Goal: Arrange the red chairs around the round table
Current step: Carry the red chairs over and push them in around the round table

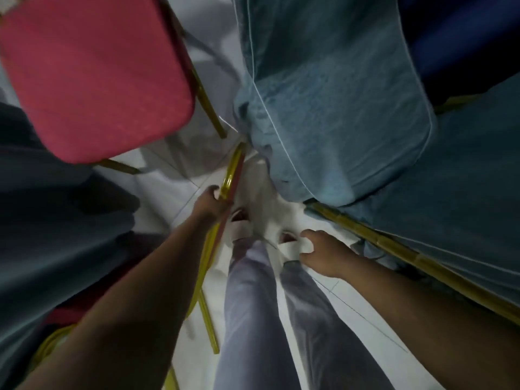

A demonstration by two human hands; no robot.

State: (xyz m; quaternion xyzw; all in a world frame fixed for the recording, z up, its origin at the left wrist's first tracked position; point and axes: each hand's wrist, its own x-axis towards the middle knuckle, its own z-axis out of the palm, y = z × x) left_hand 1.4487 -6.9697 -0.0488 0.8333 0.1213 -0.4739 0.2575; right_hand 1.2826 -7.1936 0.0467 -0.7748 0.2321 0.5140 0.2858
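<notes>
I look straight down at my legs and feet on a white tiled floor. My left hand (211,202) is closed around the gold top rail of a red chair's backrest (231,173), seen edge-on just left of my feet. Another red chair, its padded seat (92,77) on gold legs, stands at the upper left. My right hand (319,253) hangs free above my right foot, fingers loosely curled and holding nothing. The round table itself cannot be made out; dark grey-blue cloth (50,220) fills the left side.
Chairs in teal fabric covers (337,94) with gold frames (408,254) crowd the upper middle and right. A dark blue surface sits at the top right corner. A narrow strip of white floor (351,299) runs between the cloth and these chairs.
</notes>
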